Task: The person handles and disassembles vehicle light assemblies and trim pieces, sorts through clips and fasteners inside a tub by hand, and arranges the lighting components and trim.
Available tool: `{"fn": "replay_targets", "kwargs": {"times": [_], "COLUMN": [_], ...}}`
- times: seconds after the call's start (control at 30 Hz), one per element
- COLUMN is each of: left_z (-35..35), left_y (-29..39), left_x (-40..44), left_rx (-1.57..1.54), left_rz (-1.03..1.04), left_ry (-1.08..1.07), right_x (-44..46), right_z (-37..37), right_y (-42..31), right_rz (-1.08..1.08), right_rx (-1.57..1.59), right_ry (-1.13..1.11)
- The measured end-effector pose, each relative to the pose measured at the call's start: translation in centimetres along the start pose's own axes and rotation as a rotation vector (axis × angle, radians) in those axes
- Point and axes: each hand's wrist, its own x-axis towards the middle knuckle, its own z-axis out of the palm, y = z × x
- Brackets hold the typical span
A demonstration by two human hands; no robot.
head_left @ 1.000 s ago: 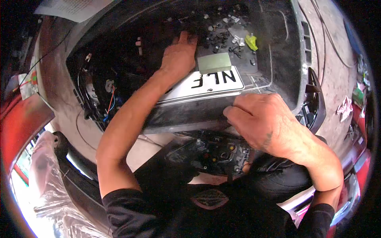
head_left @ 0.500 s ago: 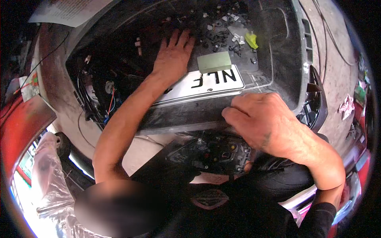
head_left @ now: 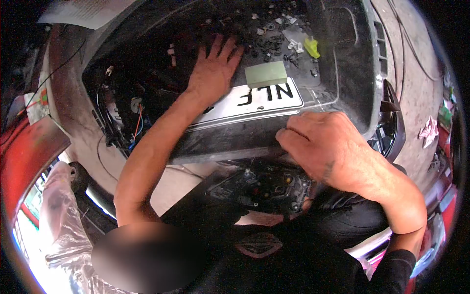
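Two hands: we see our left hand (head_left: 211, 73) near the upper middle of the frame and our right hand (head_left: 325, 147) right of centre.
Left fingers: released and spread wide, palm down over the dark inside of the tray (head_left: 230, 142); we see nothing gripped.
Right fingers: curled in beside the tray's near wall; we cannot tell whether anything small is pinched inside.
Number plate: the white plate (head_left: 254, 104) lies in the tray at the middle of the frame, its left end beneath or beside our left wrist.
Plate handling: we judge it thin, light and fairly stiff, smooth enough to slide; its right short edge offers us the better hold.
Green block: the pale block (head_left: 266, 74) overlaps the plate's upper edge; we would expect little weight and would take it by its sides.
Small clips: the scattered clips (head_left: 272, 46) lie upper right of centre, near a yellow piece (head_left: 312, 47). They look light and perhaps brittle, best pinched singly by their heads.
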Motion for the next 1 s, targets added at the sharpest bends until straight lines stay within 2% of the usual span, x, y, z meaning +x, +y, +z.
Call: {"fn": "replay_targets", "kwargs": {"times": [0.23,0.33,0.43,0.53,0.63,0.77,1.0], "left_z": [0.1,0.1,-0.8,-0.3,0.0,1.0,-0.1], "left_y": [1.7,1.1,1.0,1.5,2.1,2.0,1.1], "left_x": [0.0,0.3,0.5,1.1,1.5,1.2,2.3], "left_rx": [-0.129,-0.179,-0.175,-0.125,-0.109,-0.141,-0.105], "left_rz": [0.043,-0.043,-0.051,0.081,0.165,0.076,0.034], "left_ry": [0.015,-0.082,-0.081,0.073,0.045,0.034,0.108], "right_x": [-0.1,-0.2,-0.4,-0.3,-0.1,-0.2,0.4], "right_z": [0.1,0.0,0.1,0.1,0.0,-0.3,-0.4], "right_y": [0.5,0.7,0.8,0.6,0.6,0.7,0.1], "right_rz": [-0.072,-0.130,-0.156,-0.128,-0.087,-0.162,0.065], "right_rx": [-0.074,-0.092,-0.102,-0.113,-0.099,-0.150,-0.020], "right_ry": [-0.009,0.004,0.025,0.012,-0.008,-0.021,-0.104]}}
